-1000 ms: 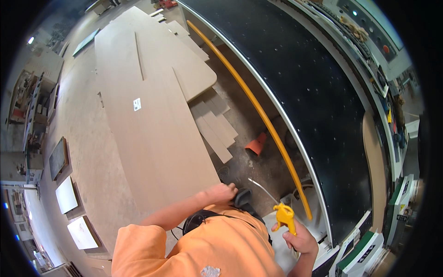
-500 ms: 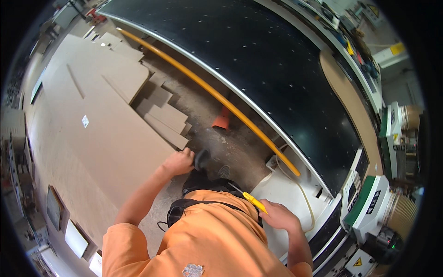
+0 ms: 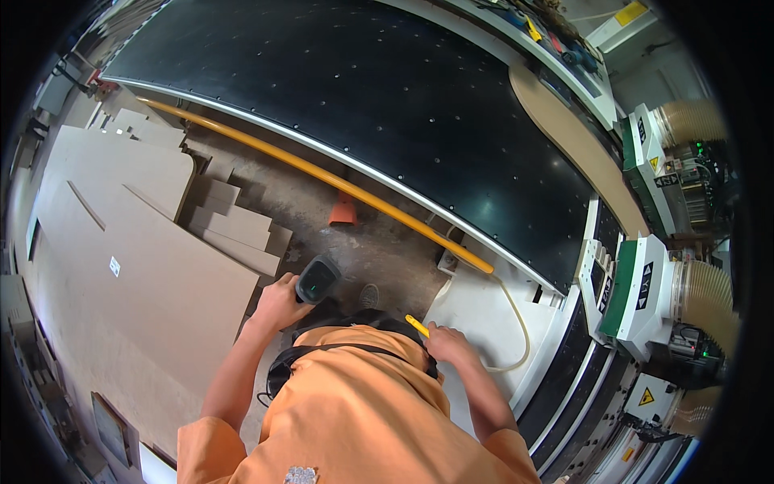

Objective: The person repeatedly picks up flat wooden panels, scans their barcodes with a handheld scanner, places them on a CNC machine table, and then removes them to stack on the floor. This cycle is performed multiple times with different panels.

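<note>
My left hand (image 3: 280, 301) grips a dark hand-held device with a small green-lit screen (image 3: 316, 279), held low over the concrete floor beside a stack of brown boards (image 3: 153, 274). My right hand (image 3: 448, 344) is closed on a yellow tool (image 3: 417, 325) whose tip points up and left; a pale hose (image 3: 518, 323) curves away from it over the white base of the machine. My orange shirt (image 3: 355, 411) fills the lower middle and hides what lies below it.
A large black machine bed (image 3: 363, 105) spans the top, edged by a yellow rail (image 3: 322, 177). An orange block (image 3: 343, 212) sits on the floor under the rail. Green-and-white machine units (image 3: 637, 282) and ribbed extraction ducts (image 3: 709, 298) stand at the right. Board offcuts (image 3: 234, 230) lie left.
The view has swung so the machine bed fills more of the top. My left hand now holds the dark device up with its screen showing; my right hand still grips the yellow tool.
</note>
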`<state>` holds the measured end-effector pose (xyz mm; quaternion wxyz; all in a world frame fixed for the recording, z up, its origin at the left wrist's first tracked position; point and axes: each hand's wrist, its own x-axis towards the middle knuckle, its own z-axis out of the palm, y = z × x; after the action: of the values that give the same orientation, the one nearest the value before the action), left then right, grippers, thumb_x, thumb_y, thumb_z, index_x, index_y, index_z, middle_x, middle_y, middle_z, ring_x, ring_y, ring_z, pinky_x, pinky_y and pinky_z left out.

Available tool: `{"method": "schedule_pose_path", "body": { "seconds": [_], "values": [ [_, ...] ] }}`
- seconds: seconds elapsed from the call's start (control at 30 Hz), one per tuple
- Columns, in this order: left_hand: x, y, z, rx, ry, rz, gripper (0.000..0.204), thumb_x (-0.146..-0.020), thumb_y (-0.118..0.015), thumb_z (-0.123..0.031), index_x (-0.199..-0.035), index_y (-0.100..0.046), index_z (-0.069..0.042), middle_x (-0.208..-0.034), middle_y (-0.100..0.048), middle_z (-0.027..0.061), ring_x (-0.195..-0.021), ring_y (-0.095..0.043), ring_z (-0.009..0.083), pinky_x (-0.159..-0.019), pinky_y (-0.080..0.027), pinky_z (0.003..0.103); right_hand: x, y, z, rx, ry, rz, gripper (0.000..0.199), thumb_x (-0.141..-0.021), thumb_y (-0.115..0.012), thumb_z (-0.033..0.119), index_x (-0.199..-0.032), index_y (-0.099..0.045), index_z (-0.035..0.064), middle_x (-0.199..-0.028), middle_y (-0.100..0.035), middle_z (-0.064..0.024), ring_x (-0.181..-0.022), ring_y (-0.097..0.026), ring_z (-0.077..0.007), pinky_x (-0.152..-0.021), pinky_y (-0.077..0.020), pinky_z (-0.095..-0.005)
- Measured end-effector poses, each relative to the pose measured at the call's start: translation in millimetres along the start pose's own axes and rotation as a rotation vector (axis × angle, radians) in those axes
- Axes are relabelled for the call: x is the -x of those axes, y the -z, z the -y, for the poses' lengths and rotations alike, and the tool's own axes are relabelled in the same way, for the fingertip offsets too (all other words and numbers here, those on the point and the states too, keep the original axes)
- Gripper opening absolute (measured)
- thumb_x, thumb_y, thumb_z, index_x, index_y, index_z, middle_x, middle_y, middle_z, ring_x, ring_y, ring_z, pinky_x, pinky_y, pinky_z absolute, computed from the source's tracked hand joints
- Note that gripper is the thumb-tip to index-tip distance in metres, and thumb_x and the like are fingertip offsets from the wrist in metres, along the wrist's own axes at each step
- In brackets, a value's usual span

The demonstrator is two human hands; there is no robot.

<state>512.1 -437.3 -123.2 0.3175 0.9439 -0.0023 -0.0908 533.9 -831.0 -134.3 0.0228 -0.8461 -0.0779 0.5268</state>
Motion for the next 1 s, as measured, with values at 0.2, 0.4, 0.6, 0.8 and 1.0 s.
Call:
{"method": "schedule_pose_path", "body": {
  "seconds": [0.2,0.4,0.6,0.8,1.0],
  "values": [
    [1,15,6,0.082,-0.028,-0.080,0.046,-0.075,-0.078,-0.031,-0.109,-0.064,-0.003,-0.099,-0.066,0.0200,-0.088,-0.067,0.0424,-0.078,-0.055,0.049,5,9,20,-0.026,-0.030,-0.110,0.038,-0.098,-0.055,0.031,-0.120,-0.052,0.0004,-0.115,-0.068,-0.0237,-0.109,-0.064,-0.0413,-0.092,-0.0508,-0.0503],
    [-7,44,-6,0.372,0.210,-0.223,0.033,-0.079,-0.076,-0.024,-0.096,-0.068,0.002,-0.085,-0.070,0.0224,-0.078,-0.069,0.0293,-0.075,-0.054,0.041,88,84,66,-0.326,0.383,0.065,0.040,-0.097,-0.059,0.032,-0.120,-0.052,0.0002,-0.111,-0.069,-0.0215,-0.107,-0.066,-0.0396,-0.090,-0.0511,-0.0446],
    [-26,49,-10,0.537,0.308,-0.212,0.033,-0.082,-0.074,-0.025,-0.099,-0.068,0.003,-0.086,-0.072,0.0155,-0.078,-0.068,0.0225,-0.076,-0.053,0.039,154,133,69,-0.370,0.713,0.193,0.038,-0.097,-0.061,0.024,-0.127,-0.054,0.0019,-0.111,-0.070,-0.0144,-0.104,-0.068,-0.0324,-0.092,-0.0508,-0.0371],
    [-38,41,-6,1.012,0.312,-0.174,0.037,-0.086,-0.071,-0.025,-0.115,-0.064,-0.003,-0.085,-0.071,0.0049,-0.071,-0.063,0.0138,-0.058,-0.048,0.032,132,123,74,-0.426,0.737,0.164,0.034,-0.100,-0.057,0.025,-0.124,-0.056,0.0002,-0.112,-0.069,-0.0153,-0.105,-0.067,-0.0327,-0.093,-0.0501,-0.0368],
    [-37,49,-12,1.142,0.452,-0.134,0.038,-0.088,-0.069,-0.026,-0.120,-0.061,-0.006,-0.084,-0.071,0.0032,-0.057,-0.056,0.0074,-0.041,-0.029,0.024,109,102,74,-0.670,0.674,0.011,0.034,-0.106,-0.048,0.030,-0.115,-0.060,0.0000,-0.100,-0.067,-0.0136,-0.085,-0.065,-0.0212,-0.080,-0.0507,-0.0326]
  ]
}}
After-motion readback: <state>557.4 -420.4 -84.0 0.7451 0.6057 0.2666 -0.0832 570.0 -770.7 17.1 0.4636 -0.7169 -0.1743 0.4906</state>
